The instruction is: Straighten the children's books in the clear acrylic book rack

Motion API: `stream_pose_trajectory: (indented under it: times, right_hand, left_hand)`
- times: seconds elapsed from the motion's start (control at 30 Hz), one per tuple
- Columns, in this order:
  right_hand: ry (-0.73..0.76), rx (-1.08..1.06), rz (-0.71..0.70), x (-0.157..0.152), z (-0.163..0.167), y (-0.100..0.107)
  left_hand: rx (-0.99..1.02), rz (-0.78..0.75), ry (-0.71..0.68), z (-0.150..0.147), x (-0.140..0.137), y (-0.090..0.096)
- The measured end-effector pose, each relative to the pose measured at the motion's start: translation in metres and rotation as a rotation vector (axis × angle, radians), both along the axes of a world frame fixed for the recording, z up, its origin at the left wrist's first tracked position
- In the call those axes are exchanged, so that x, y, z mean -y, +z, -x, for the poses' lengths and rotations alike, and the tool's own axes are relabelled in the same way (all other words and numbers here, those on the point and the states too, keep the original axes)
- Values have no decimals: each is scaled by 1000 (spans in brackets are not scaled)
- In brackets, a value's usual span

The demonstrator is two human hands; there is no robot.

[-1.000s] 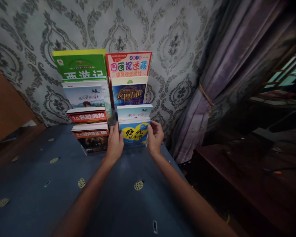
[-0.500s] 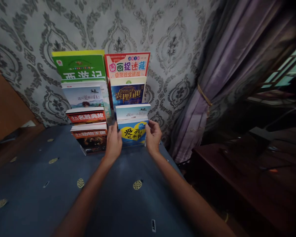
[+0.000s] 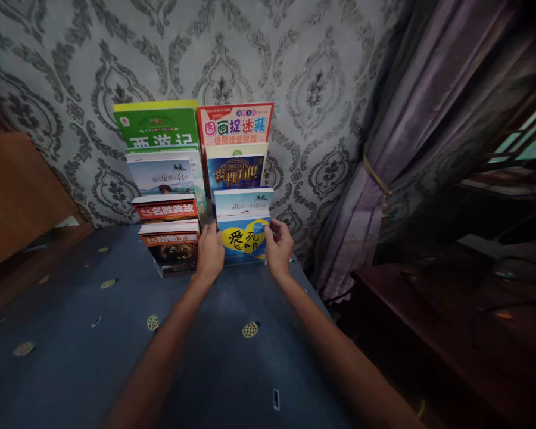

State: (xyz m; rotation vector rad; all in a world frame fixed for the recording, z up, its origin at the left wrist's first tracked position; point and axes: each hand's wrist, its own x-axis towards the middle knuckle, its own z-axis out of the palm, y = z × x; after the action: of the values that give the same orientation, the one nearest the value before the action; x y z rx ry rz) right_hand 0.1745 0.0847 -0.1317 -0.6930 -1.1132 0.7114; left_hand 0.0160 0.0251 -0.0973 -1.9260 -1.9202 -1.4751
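8 books on display: 4 in the left column, 4 in the right. 2 hands, 1 curtain.

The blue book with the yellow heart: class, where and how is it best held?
Grip the blue book by its two side edges, from the front. It stands upright in the front row, sides exposed, as the left hand and right hand hold it.

Open blue tabletop before the tiered books.
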Motion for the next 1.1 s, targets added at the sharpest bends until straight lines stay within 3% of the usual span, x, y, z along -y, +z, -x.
stream_pose_trajectory:
  times: [0.23,0.33,0.5,0.6,0.7,0.87,1.0,1.1]
  right_hand:
    - [4,69,37,8,-2,-11]
    - [0,105,45,11,-4,-13]
    - [-54,203,102,30,-14,-24]
    - [-10,297,154,57,-18,-42]
    - [49,417,207,86,-19,-63]
    - [114,631,285,112,-19,-87]
    - [123,826,242,114,-18,-85]
    - [103,841,224,119,-17,-80]
  left_hand:
    - [25,-8,-33,-2,4,-9]
    - [57,-10,-42,-3,12,-21]
    - [-52,66,-185,7,57,-70]
    - [-221,178,-267,24,92,-103]
    - [-299,257,-287,43,118,-123]
    - [-278,293,-309,62,132,-129]
    - [-239,304,-344,64,131,-128]
    - [-212,307,-339,65,130,-127]
